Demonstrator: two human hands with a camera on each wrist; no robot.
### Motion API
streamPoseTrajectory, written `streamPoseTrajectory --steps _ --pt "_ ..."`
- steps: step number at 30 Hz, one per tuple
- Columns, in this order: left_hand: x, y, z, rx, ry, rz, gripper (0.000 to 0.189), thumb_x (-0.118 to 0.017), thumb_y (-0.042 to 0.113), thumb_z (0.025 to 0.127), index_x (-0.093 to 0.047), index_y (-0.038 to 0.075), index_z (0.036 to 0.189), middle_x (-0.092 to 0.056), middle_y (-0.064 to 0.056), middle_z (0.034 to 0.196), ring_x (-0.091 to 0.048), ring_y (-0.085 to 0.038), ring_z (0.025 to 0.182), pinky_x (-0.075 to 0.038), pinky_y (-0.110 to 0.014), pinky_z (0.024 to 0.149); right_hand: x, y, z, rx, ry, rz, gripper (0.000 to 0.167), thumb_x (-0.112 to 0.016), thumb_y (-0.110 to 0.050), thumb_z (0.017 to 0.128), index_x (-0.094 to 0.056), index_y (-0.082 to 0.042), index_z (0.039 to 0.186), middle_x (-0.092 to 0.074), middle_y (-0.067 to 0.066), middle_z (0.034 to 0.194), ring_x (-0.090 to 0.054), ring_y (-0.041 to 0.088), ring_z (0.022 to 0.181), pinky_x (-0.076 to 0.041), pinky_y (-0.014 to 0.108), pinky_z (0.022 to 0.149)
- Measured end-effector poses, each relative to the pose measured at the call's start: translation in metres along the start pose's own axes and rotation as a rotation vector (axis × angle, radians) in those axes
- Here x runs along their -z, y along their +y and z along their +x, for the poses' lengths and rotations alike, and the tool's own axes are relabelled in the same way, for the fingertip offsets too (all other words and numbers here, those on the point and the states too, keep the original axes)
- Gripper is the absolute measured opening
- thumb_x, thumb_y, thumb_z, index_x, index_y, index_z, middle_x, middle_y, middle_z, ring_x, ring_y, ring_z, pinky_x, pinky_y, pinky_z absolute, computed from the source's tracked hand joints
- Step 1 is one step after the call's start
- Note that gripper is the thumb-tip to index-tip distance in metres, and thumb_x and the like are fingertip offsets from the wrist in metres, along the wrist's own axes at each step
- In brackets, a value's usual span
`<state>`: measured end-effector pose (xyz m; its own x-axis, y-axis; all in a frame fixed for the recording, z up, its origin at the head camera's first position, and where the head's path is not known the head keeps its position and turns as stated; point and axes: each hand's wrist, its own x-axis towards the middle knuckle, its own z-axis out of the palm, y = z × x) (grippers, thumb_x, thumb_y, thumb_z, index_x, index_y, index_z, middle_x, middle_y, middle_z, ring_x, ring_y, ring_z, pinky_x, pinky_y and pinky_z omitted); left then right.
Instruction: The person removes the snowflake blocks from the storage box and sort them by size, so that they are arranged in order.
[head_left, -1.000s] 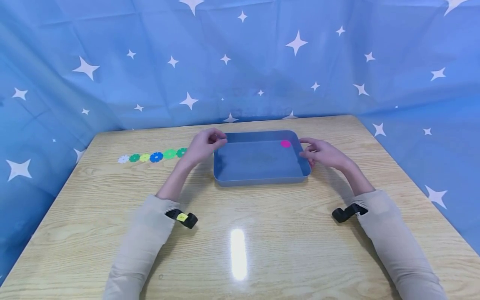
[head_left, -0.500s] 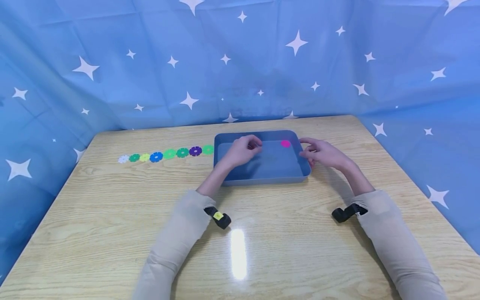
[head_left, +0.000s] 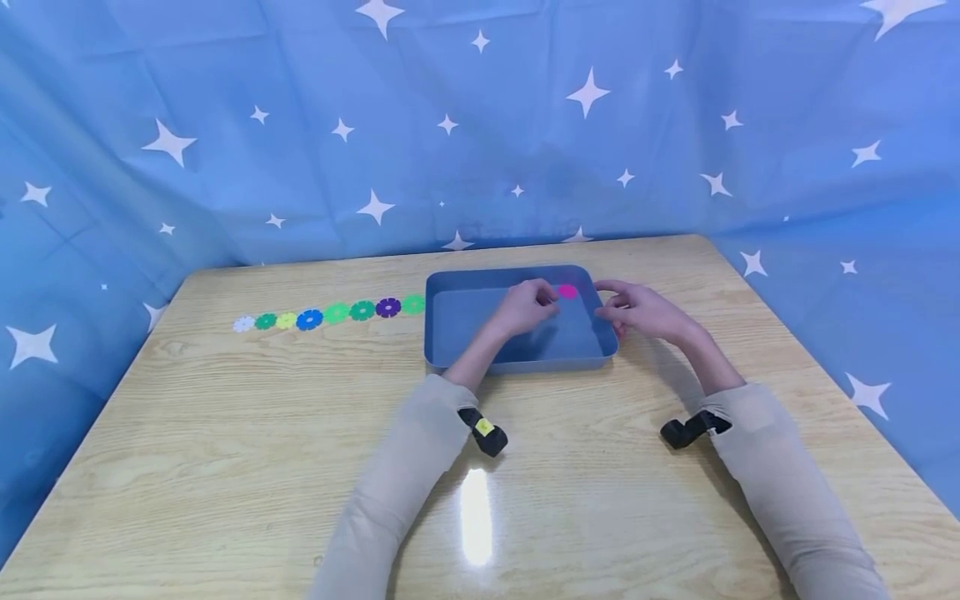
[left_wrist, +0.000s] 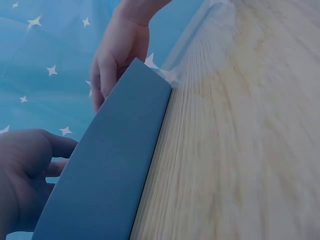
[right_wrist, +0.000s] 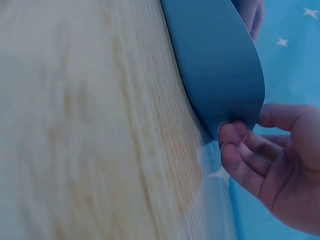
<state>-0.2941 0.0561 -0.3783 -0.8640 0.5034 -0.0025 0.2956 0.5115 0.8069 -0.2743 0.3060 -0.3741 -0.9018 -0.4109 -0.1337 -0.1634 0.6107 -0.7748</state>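
Observation:
A blue-grey rectangular tray (head_left: pixel 517 367) sits on the wooden table. Inside it, near the far right corner, lies a pink plastic disc (head_left: pixel 567 292). My left hand (head_left: pixel 525 307) is over the tray with fingers loosely bent and nothing held, its fingertips just left of the disc. The left wrist view has this hand (left_wrist: pixel 25 175) partly hidden behind the tray's near wall (left_wrist: pixel 107 160). On the right side, my right hand (head_left: pixel 637 310) pinches the tray's rim. The right wrist view shows several fingertips (right_wrist: pixel 231 137) against the outside of the tray wall (right_wrist: pixel 220 65).
Left of the tray, a row of slotted snowflake discs runs across the table (head_left: pixel 247 467): a white disc (head_left: pixel 243 323) at one end, a blue disc (head_left: pixel 309 319), a purple disc (head_left: pixel 388 307), and a light green disc (head_left: pixel 413 304) beside the tray. A starry blue curtain (head_left: pixel 300 150) hangs behind.
My left hand has moved right, from the tray's left edge to near the pink disc, uncovering the purple and last light green discs. The right hand stays at the rim.

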Motion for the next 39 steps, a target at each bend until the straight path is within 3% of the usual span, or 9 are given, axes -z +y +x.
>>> streamPoseTrajectory --steps 6,12,19,26,35,39 --pt "-0.009 0.007 0.016 0.037 -0.035 0.099 0.031 -0.061 0.015 0.101 -0.063 -0.001 0.128 -0.065 -0.013 0.122 -0.061 -0.024 0.111 -0.050 -0.035 0.091 -0.001 0.001 -0.003 -0.012 0.005 -0.006 0.064 -0.057 -0.022 0.105 -0.026 -0.001 0.157 -0.058 0.014 0.077 -0.059 0.034 0.070 -0.053 0.043 0.071" --pt "-0.015 0.008 0.032 0.023 -0.003 0.197 0.032 -0.062 0.015 0.100 -0.063 0.002 0.129 -0.067 -0.011 0.123 -0.061 -0.022 0.114 -0.049 -0.031 0.092 -0.001 0.001 -0.002 -0.004 0.004 0.001 0.064 -0.057 -0.019 0.104 -0.026 0.001 0.156 -0.057 0.014 0.077 -0.057 0.034 0.069 -0.052 0.045 0.070" --pt "-0.021 0.007 0.039 0.032 0.005 0.324 0.030 -0.061 0.020 0.101 -0.065 0.009 0.129 -0.064 -0.006 0.122 -0.047 -0.025 0.122 -0.041 -0.033 0.099 -0.001 -0.002 -0.001 -0.007 0.010 -0.006 0.063 -0.058 -0.020 0.104 -0.028 0.000 0.156 -0.057 0.013 0.076 -0.058 0.034 0.070 -0.053 0.044 0.071" --pt "-0.021 0.007 0.035 0.038 0.022 0.290 0.015 -0.067 0.022 0.099 -0.066 0.008 0.104 -0.062 -0.005 0.106 -0.048 -0.024 0.113 -0.041 -0.033 0.093 0.000 -0.004 -0.001 -0.003 0.006 -0.027 0.062 -0.057 -0.019 0.104 -0.030 -0.001 0.155 -0.057 0.013 0.074 -0.058 0.035 0.069 -0.053 0.043 0.069" --pt "-0.022 0.006 0.035 0.066 0.035 0.280 0.023 -0.073 0.025 0.095 -0.063 0.007 0.106 -0.059 -0.004 0.105 -0.052 -0.019 0.101 -0.044 -0.028 0.086 0.000 -0.003 0.000 -0.010 0.008 -0.012 0.061 -0.057 -0.019 0.104 -0.030 -0.001 0.155 -0.057 0.013 0.075 -0.059 0.036 0.070 -0.054 0.044 0.072" --pt "-0.022 0.007 0.034 0.081 0.027 0.225 0.023 -0.076 0.022 0.093 -0.060 0.008 0.103 -0.062 -0.003 0.099 -0.057 -0.017 0.090 -0.046 -0.028 0.078 -0.001 -0.002 -0.001 -0.012 0.006 -0.005 0.060 -0.056 -0.016 0.104 -0.029 0.000 0.155 -0.056 0.012 0.075 -0.059 0.034 0.069 -0.054 0.044 0.071"
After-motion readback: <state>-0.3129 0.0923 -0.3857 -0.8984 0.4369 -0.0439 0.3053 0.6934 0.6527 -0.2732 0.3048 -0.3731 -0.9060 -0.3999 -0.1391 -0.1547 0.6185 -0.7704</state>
